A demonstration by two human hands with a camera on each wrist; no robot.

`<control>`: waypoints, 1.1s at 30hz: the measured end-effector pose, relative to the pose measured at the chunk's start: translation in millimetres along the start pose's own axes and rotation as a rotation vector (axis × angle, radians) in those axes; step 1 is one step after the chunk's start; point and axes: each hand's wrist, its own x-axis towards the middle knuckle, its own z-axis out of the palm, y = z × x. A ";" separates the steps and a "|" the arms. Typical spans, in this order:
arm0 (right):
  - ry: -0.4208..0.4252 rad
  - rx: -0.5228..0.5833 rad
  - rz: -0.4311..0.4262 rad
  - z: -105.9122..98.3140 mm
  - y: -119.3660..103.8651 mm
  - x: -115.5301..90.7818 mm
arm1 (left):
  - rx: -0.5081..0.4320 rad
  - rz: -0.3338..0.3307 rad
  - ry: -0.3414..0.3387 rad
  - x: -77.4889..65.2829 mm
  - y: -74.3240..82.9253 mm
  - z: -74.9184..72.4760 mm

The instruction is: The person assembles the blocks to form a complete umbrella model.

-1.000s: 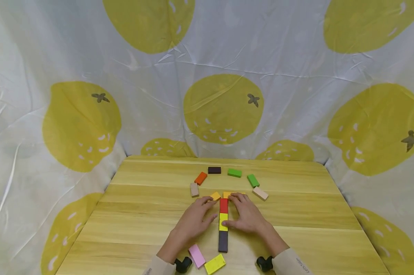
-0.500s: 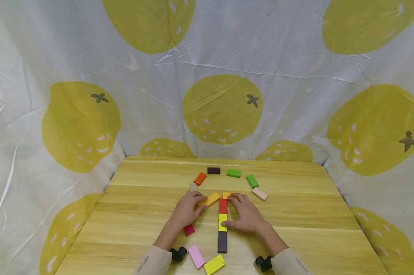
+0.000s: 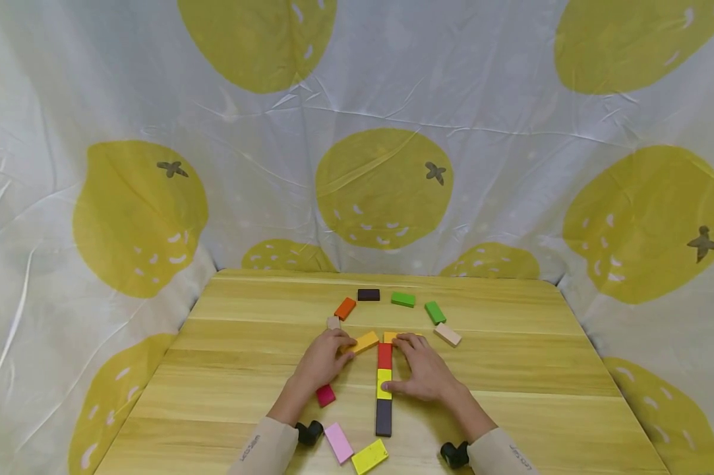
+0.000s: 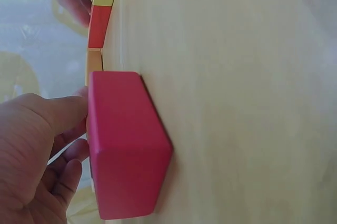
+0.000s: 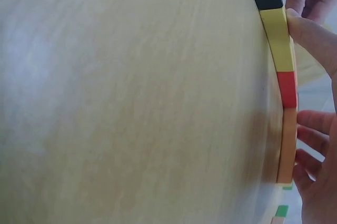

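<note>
In the head view my left hand [image 3: 319, 359] pinches the left end of a slanted orange block [image 3: 365, 342] between thumb and fingers. My right hand [image 3: 423, 371] rests at a straight row of blocks, fingers spread. Its fingertips touch a second orange block [image 5: 287, 145], which lies crosswise at the row's far end and is partly covered by them. The right thumb touches the yellow block [image 3: 384, 384], between a red block [image 3: 385, 355] and a black block [image 3: 384, 417]. A crimson block [image 4: 129, 145] stands large before the left wrist camera, hiding part of the left hand's grip.
Beyond the hands, an arc of blocks includes an orange-red block [image 3: 345, 309], a dark block [image 3: 368, 295], green blocks [image 3: 403, 299] and a beige block [image 3: 447, 334]. Nearer lie a pink block [image 3: 339, 443] and another yellow block [image 3: 370, 456]. A lemon-print curtain [image 3: 386, 79] surrounds the wooden table [image 3: 226, 369].
My left hand has shifted left, showing more of the slanted orange block and uncovering the crimson block, while partly covering the left beige block. My right hand has stayed in place.
</note>
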 end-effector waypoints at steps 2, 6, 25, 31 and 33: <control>0.002 -0.001 -0.002 0.3 0.5 -0.1 | -0.008 0.001 -0.001 1.6 -1.5 0.0; 0.002 -0.006 0.002 1.4 1.6 -0.1 | -0.026 0.004 -0.001 5.4 -3.7 -0.2; -0.008 -0.004 0.023 2.2 2.1 0.8 | -0.041 0.099 -0.048 25.5 -15.6 -7.1; -0.013 -0.004 0.028 2.1 1.6 0.5 | -0.051 0.107 -0.055 28.6 -15.8 -7.1; -0.012 -0.004 0.025 2.5 2.1 0.6 | -0.053 0.099 -0.063 29.4 -15.4 -7.0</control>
